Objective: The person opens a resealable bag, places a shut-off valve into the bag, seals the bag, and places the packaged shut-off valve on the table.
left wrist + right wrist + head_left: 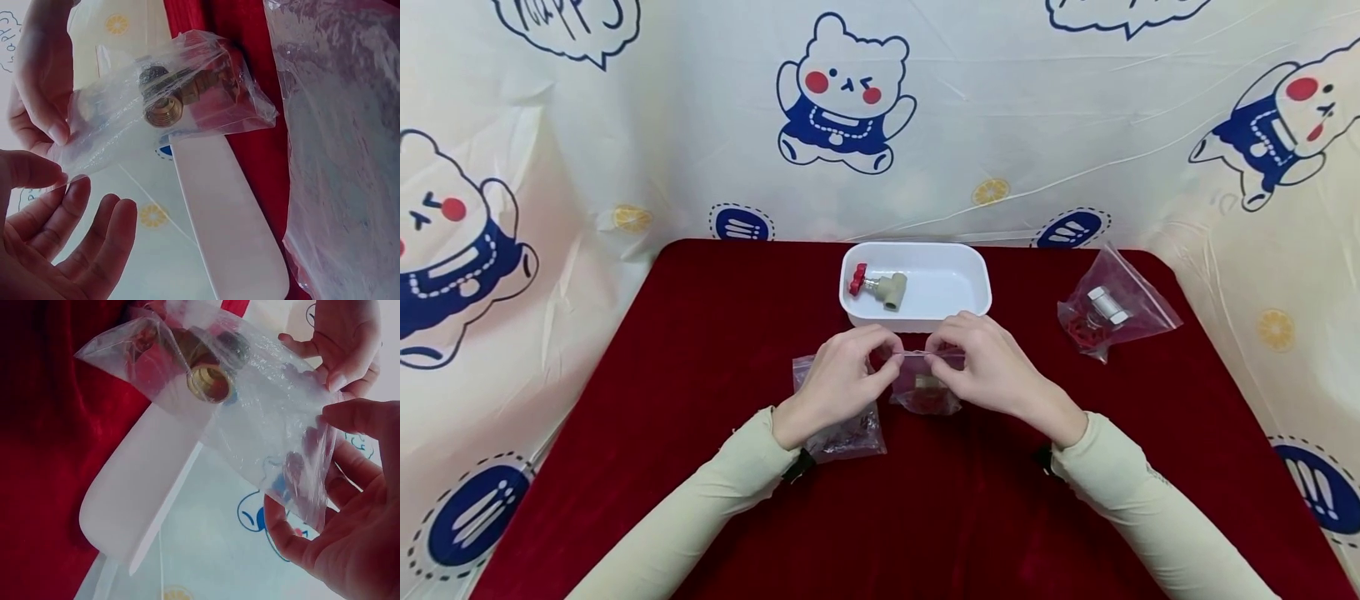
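A clear zip bag [927,405] hangs between my two hands in front of the white tray. My left hand [842,371] pinches its top edge on one side between thumb and forefinger. On the other side, my right hand [992,362] pinches the same edge. Inside the bag lies a brass valve [164,111] with a threaded open end and a red handle, at the bottom of the plastic; its threaded mouth [210,383] shows in the right wrist view too. Under my left wrist lies another clear bag [853,440], partly hidden by the hand.
The white tray [951,279] stands behind my hands, holding a beige tee-shaped valve [891,292] with a red handle. At the right of the dark red cloth [715,300] lies a zip bag [1138,304] with a silvery valve [1108,306] and red handwheel. Printed curtains surround the table.
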`<state>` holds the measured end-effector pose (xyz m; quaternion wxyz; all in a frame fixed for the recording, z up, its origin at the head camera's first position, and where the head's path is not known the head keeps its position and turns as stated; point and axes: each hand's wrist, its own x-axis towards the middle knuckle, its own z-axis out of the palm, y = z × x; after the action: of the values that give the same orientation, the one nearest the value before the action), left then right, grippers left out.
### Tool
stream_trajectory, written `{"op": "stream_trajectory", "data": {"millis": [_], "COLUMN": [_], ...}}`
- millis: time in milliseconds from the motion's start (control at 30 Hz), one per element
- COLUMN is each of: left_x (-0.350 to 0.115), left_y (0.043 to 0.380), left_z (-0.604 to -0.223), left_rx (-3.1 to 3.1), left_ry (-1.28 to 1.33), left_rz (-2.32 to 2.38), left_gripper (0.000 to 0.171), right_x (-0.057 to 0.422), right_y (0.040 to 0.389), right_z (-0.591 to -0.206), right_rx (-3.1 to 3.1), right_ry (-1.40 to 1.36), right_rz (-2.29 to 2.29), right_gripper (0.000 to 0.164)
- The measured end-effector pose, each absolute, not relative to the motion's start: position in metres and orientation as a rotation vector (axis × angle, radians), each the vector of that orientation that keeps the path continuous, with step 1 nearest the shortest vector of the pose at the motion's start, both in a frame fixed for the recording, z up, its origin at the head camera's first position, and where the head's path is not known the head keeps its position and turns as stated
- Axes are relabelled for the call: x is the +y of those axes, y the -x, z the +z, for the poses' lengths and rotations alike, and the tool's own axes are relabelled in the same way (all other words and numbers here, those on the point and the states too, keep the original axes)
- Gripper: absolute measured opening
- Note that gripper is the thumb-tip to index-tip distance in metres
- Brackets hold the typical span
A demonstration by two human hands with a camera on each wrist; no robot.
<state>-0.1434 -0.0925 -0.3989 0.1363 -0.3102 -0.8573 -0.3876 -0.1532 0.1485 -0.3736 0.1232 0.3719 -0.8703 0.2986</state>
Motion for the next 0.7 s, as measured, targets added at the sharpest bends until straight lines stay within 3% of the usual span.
{"op": "stream_trajectory", "data": {"millis": [700], "left_x": [-0.092], "left_y": [0.145], "left_z": [-0.399], "left_rx": [-2.499], "left_ry": [0.885], "left_rz": [-1.132], "left_gripper": [0.006], "right_x": [0.159], "right_y": [0.153], "right_z": [-0.378], "right_rx": [-2.51], "right_ry": [-1.104], "right_rz": [0.886], "right_gripper": [0.004]}}
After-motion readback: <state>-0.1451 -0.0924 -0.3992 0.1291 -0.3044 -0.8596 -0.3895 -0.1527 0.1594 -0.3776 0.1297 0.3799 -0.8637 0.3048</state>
